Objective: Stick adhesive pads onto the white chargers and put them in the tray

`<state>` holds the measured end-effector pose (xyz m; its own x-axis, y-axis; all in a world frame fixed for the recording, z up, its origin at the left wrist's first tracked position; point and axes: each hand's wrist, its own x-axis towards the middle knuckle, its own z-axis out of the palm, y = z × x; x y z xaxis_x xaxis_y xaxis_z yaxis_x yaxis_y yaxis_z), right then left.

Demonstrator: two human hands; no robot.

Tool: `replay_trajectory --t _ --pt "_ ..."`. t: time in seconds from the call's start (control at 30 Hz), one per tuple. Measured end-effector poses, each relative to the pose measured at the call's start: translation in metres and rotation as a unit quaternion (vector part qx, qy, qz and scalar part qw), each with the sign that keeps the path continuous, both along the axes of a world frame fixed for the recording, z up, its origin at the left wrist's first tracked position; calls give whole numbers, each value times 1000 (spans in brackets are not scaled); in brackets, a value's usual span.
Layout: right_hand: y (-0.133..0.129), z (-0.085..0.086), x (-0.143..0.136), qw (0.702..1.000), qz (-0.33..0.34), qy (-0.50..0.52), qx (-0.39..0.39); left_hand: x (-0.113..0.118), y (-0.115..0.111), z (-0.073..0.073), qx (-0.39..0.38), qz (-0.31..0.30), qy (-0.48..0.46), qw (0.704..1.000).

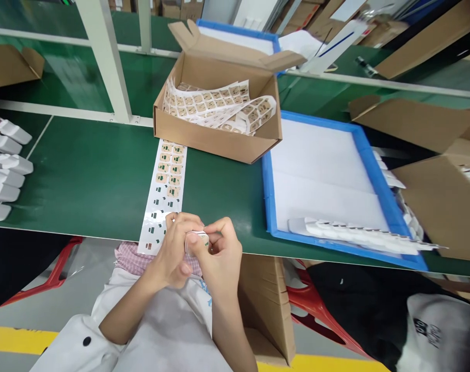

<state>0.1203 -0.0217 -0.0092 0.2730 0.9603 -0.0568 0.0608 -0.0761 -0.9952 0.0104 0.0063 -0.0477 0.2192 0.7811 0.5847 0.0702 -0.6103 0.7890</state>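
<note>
Both hands meet just over the table's front edge, around a small white piece (197, 243) with a tan and green face. My left hand (175, 250) has its fingers wrapped round the piece's left side. From the right, my right hand (221, 253) pinches it with thumb and fingers. Beside my left hand lies a white sticker sheet (153, 206), with tan stickers on its far part and bare backing nearer me. Behind it, an open cardboard box (215, 139) holds several similar sheets (207, 103).
A blue-rimmed tray (269, 196) on the right holds a row of white pieces (347, 232). More white parts (6, 165) lie far left. A metal post (107, 62) rises behind. Below the edge stands an open carton (268, 305); a person in dark clothing (366, 305) is lower right.
</note>
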Motion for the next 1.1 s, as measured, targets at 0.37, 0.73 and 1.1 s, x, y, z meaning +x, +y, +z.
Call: replay_trajectory --t 0.37,0.73,1.1 --pt "6 -11 0 969 50 241 3 3 5 10 -229 -16 -147 962" --pt "6 -54 0 955 101 267 -83 6 1 7 -324 -57 -210 921" --pt "31 -11 76 993 -76 38 76 -4 13 -6 -304 -28 58 950"
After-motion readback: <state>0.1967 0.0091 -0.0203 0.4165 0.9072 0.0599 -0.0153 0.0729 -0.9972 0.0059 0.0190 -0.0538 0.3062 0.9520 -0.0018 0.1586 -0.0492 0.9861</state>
